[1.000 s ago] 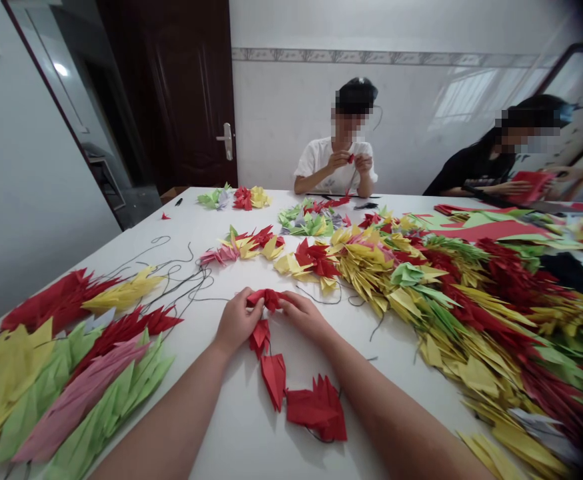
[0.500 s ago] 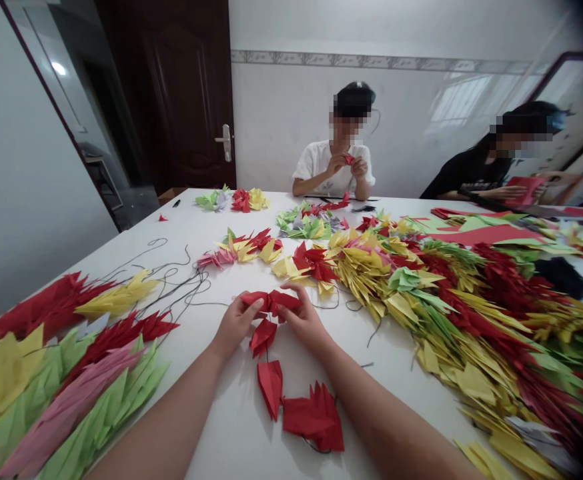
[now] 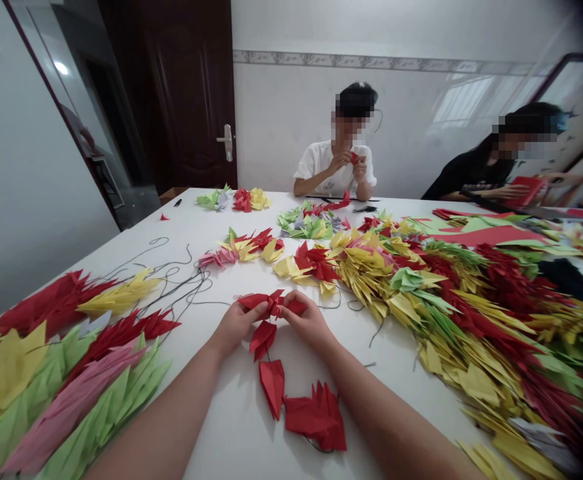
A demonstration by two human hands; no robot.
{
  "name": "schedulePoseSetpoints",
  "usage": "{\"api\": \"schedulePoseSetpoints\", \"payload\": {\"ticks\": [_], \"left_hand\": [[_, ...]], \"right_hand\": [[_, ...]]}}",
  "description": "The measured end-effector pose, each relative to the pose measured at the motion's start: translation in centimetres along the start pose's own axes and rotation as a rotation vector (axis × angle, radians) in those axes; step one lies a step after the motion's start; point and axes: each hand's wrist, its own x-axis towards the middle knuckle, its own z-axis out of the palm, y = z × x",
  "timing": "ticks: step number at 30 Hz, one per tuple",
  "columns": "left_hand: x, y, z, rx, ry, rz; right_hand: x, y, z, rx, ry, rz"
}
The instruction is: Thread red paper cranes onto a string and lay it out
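A red origami crane (image 3: 274, 301) is pinched between my two hands over the near middle of the table. My left hand (image 3: 235, 325) grips its left wing, thumb on top. My right hand (image 3: 307, 321) grips the right side, fingertips at the folded centre and partly hiding that wing. Just below hangs another red folded paper piece (image 3: 263, 340) on a dark string. Further along the same string a longer red folded piece (image 3: 272, 388) lies on the table, beside a bunch of red folded papers (image 3: 315, 419) between my forearms.
Rows of coloured folded papers (image 3: 86, 393) lie at the left. A big heap of them (image 3: 471, 347) fills the right side. Loose dark strings (image 3: 176, 277) trail across the white table (image 3: 141, 250). Across it sit a person in white (image 3: 339, 170) and a person in black (image 3: 471, 173).
My right fingers have moved in towards the crane's centre and cover more of its right wing. Both hands keep hold of it. The strung pieces below have hardly moved.
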Motion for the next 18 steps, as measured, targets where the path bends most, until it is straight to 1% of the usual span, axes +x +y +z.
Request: {"api": "schedulePoseSetpoints", "payload": {"ticks": [7,13,18], "left_hand": [[-0.06,0.03,-0.11,-0.001,-0.005,-0.006],[-0.19,0.18,-0.30,0.192,-0.005,0.031],[-0.32,0.32,-0.20,0.213,-0.014,0.039]], "right_hand": [[0.07,-0.13,-0.07,0.055,-0.026,0.014],[-0.04,-0.55,-0.24,0.193,-0.089,0.062],[-0.10,-0.79,-0.17,0.311,-0.105,0.108]]}}
